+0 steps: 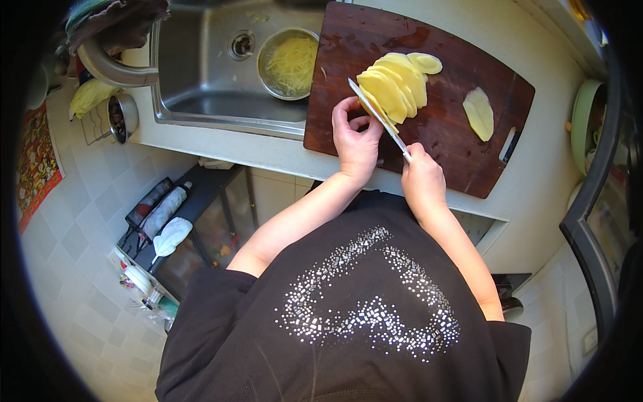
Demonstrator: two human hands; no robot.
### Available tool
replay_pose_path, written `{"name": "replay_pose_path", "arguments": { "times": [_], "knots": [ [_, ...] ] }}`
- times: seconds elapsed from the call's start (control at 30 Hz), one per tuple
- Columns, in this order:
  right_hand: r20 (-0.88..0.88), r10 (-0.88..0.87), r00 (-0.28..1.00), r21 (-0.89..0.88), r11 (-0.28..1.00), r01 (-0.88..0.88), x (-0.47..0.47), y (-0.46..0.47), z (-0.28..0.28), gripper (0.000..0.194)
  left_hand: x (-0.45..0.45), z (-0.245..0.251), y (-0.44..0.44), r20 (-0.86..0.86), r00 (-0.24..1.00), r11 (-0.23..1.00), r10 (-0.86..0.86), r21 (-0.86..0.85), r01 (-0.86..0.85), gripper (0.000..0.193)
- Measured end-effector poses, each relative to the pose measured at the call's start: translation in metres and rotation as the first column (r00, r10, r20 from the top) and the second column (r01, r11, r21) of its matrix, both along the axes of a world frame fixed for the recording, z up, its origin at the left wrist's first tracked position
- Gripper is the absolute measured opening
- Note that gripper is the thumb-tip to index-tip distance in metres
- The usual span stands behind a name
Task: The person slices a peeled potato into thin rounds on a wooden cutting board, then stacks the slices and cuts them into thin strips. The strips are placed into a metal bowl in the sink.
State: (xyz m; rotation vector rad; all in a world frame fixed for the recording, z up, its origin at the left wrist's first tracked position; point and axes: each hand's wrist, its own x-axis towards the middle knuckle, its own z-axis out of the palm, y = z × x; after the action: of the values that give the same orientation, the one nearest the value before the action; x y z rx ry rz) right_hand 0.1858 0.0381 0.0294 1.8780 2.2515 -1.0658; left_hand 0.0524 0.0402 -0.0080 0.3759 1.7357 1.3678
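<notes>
My right hand (424, 178) grips the handle of a kitchen knife (378, 116), its blade slanting up and to the left across the board. To the left of the blade my left hand (357, 140) curls its fingers, the tips against a potato piece (363, 104) that the hand and blade mostly hide. Overlapping potato slices (394, 85) fan out just right of the blade on a dark wooden cutting board (346, 37). One loose potato slice (478, 114) lies apart, nearer the board's slotted handle.
A metal bowl (261, 75) of potato shreds (292, 65) in liquid sits in the steel sink (201, 100), partly under the board's left edge. The faucet (118, 73) stands left, near a small metal pot (131, 118). A green container (582, 125) is at the right.
</notes>
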Motion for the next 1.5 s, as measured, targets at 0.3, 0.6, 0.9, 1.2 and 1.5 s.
{"name": "replay_pose_path", "arguments": {
  "times": [0.3,0.6,0.9,1.2,1.5],
  "knots": [
    [0.017,-0.030,0.999,-0.091,0.995,0.032,0.000,0.007,0.002,0.006,-0.001,-0.007,-0.002,-0.126,0.987,0.995,-0.099,-0.036,0.095,0.037],
    [0.019,-0.071,0.997,-0.178,0.981,0.073,-0.013,0.023,-0.008,0.012,0.001,-0.008,0.002,-0.211,0.972,0.994,-0.104,0.006,0.108,0.037],
    [-0.001,-0.015,1.000,-0.187,0.982,0.014,-0.007,0.028,-0.006,0.016,-0.003,-0.010,-0.001,-0.150,0.983,0.993,-0.105,0.031,0.110,0.035],
    [0.038,0.009,0.999,-0.211,0.977,-0.001,-0.020,0.038,-0.014,0.016,-0.002,-0.008,0.000,-0.160,0.982,0.993,-0.103,0.045,0.112,0.037],
    [-0.130,-0.010,0.991,-0.128,0.992,-0.007,-0.019,0.046,0.007,0.022,-0.002,-0.001,0.003,-0.155,0.983,0.995,-0.095,-0.025,0.093,0.038]
  ]
}}
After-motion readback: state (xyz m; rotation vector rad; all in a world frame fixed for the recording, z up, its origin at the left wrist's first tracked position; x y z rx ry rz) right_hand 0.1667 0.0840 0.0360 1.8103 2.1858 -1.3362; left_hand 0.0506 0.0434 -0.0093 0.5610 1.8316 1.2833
